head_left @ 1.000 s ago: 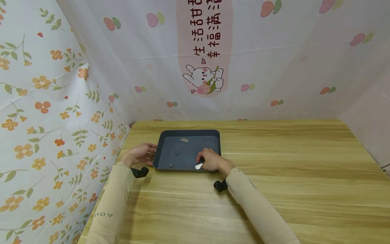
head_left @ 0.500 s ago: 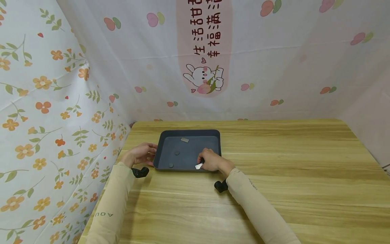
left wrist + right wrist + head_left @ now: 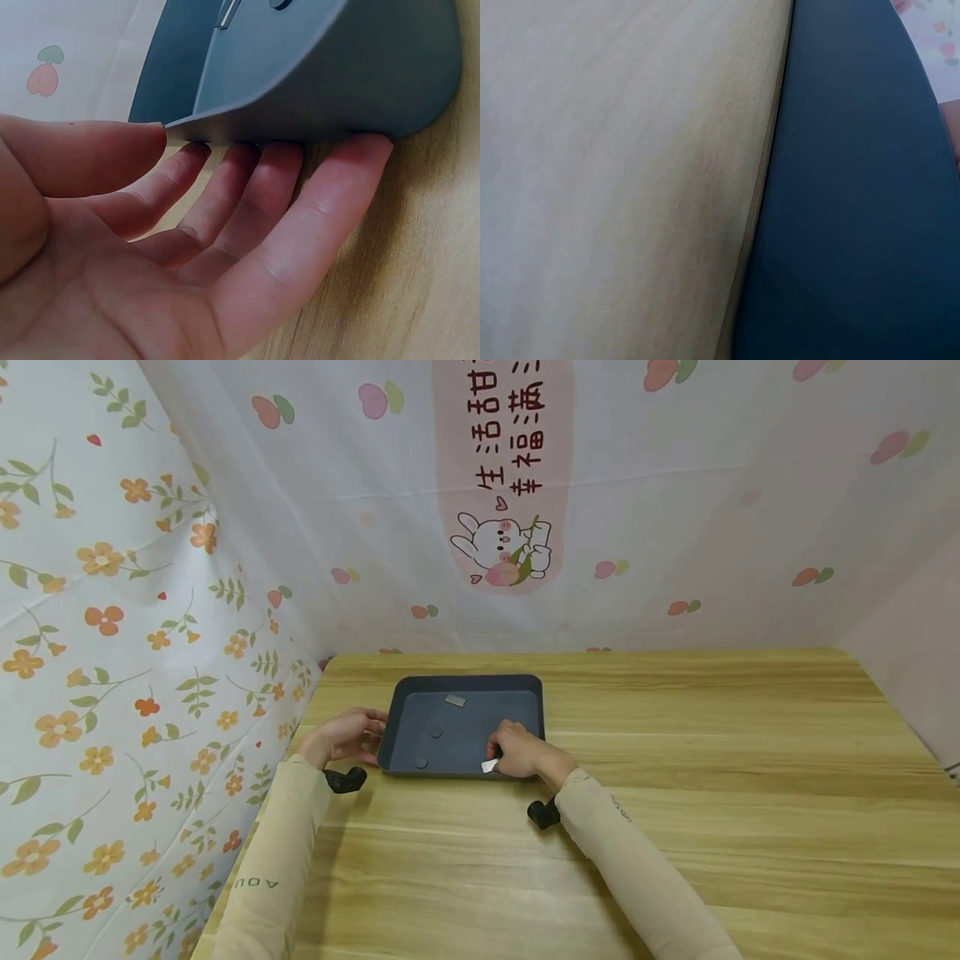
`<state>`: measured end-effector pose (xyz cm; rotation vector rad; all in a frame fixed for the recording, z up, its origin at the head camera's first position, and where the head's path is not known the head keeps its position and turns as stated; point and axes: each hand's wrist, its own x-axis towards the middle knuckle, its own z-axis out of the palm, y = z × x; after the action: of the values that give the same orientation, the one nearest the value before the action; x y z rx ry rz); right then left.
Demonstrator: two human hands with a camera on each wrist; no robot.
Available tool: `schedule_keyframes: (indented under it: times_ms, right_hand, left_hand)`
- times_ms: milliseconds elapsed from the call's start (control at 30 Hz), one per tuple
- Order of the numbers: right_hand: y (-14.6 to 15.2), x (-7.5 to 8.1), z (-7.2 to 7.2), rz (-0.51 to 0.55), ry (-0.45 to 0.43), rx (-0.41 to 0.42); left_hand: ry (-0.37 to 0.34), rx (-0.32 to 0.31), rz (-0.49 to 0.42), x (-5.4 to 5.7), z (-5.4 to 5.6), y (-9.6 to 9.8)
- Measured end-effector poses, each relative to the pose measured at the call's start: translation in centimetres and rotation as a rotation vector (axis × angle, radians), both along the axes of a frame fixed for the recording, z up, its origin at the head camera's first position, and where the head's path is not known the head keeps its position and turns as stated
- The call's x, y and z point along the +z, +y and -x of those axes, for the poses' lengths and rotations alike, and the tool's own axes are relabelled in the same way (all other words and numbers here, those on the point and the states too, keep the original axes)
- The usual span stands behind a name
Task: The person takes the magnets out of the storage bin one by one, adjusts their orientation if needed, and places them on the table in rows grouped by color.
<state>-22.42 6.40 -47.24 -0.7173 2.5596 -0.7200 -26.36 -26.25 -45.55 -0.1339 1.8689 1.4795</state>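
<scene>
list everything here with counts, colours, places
Tray: 1, dark blue-grey, on the table
Flat bar: 1, grey, tray's far part
Discs: 2, grey, tray's left half
Shiny piece: 1, silver, at right hand
Table: 1, tan, under tray
Fruit-print cloth: 1, white, behind table
Flower-print cloth: 1, white, at far left
Left hand: 1, bare, touching tray's left
Right hand: 1, bare, over tray's right
Sleeves: 2, beige, on arms
Wrist gadgets: 2, black, at wrists
</scene>
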Motion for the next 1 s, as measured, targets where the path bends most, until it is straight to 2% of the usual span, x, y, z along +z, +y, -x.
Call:
schedule_keyframes:
  times_ms: [200, 400, 1000]
  right_hand:
    - [-0.1, 0.0, 0.1, -0.016, 0.01, 0.007]
    - [-0.1, -0.1, 0.2, -0.028, -0.008, 0.014]
    - [0.0, 0.0, 0.2, -0.018, -0.024, 0.01]
  left_hand:
    - [0.012, 0.002, 0.008, 0.3, -0.1, 0.1]
    - [0.04, -0.029, 0.0, 0.4, -0.4, -0.1]
    - [0.058, 0.015, -0.054, -1.2, -0.8, -0.8]
